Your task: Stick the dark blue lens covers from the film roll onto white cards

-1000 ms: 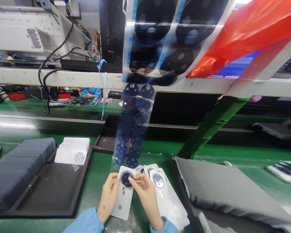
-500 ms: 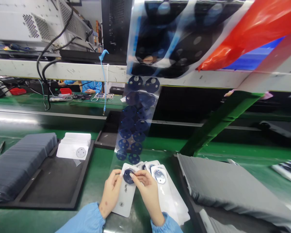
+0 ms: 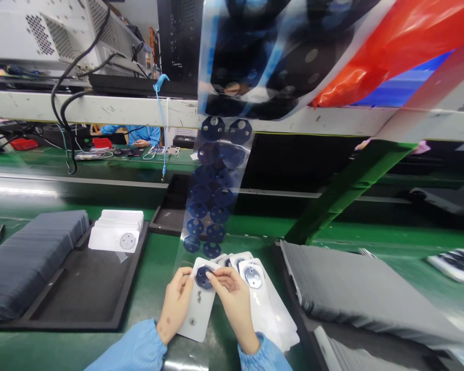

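Holds a thin, glossy white rectangular panel (image 3: 198,313) between the fingers (image 3: 186,291), clamping its upper left edge with the left hand (image 3: 175,304) and pinching, with the right hand (image 3: 234,304), the right rim of a round, dark-blue, film-like disc (image 3: 202,278) near its top. Probably light, stiff and slippery; best taken by the edges, clear of the disc.

Light blue sleeves (image 3: 129,348), loose and wrinkled, gathered cuffs (image 3: 254,349), bare hands (image 3: 176,304)

Two foreground hands (image 3: 176,301), one held white panel (image 3: 199,312), two red boxes (image 3: 23,144).
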Available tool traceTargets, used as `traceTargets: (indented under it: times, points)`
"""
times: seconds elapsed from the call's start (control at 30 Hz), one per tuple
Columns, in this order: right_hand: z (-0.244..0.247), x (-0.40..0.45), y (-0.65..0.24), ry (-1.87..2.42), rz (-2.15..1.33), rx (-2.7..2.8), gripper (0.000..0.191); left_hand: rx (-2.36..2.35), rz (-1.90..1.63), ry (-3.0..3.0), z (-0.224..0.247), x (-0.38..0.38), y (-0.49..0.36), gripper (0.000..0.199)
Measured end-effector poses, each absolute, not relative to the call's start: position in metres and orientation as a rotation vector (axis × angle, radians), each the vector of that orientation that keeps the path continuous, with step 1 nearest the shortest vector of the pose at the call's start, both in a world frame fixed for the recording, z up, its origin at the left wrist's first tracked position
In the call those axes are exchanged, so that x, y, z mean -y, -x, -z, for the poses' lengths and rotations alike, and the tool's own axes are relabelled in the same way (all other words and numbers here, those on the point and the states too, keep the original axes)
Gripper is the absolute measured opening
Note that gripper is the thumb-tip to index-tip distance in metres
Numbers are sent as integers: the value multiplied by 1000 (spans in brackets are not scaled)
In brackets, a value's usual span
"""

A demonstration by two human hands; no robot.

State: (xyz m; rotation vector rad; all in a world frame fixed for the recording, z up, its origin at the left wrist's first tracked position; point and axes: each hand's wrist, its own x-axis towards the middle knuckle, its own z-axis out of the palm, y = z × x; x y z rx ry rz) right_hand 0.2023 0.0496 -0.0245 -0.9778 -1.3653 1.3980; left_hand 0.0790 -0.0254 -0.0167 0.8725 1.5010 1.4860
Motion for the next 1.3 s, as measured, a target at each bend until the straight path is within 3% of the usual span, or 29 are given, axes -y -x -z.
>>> traceTargets:
  times: [1.3]
  points:
    - [22, -46, -203, 1008, -1258, 1469, 22, -1460, -1481, -886, 15, 27, -84, 32]
